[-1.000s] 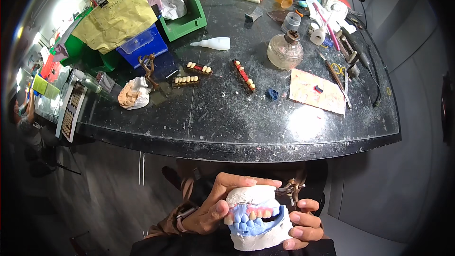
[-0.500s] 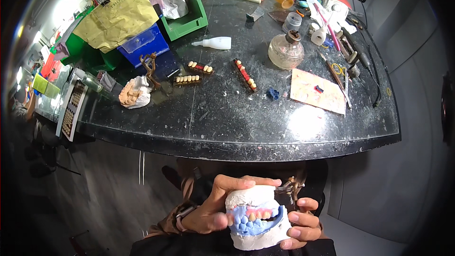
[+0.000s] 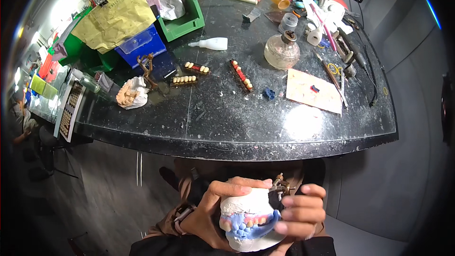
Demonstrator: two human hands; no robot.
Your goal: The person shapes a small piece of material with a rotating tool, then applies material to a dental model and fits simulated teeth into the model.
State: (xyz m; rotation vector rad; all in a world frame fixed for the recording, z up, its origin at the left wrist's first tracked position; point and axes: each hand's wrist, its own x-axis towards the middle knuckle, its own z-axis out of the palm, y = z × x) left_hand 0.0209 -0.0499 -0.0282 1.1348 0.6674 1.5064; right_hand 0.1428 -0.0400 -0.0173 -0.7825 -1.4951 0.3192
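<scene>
Low in front of me, below the bench edge, is a dental model of white plaster. Between its white upper and lower parts are blue arches, with pink gum material and cream teeth along the upper one. A brass-coloured articulator hinge shows behind its right side. My left hand grips the model from the left, fingers laid over the white top. My right hand is at the model's right side, fingers bent and slightly blurred in front of it. Its thumb lies against the lower plaster base.
The dark bench holds strips of false teeth, a plaster cast, a white squeeze bottle, a glass spirit burner and a stained card. Blue and green bins stand back left; tools lie right.
My right fingers have come off the lower plaster's right edge and shifted in front of the model's side. My left fingers have slid over the top, and the model sits slightly further left.
</scene>
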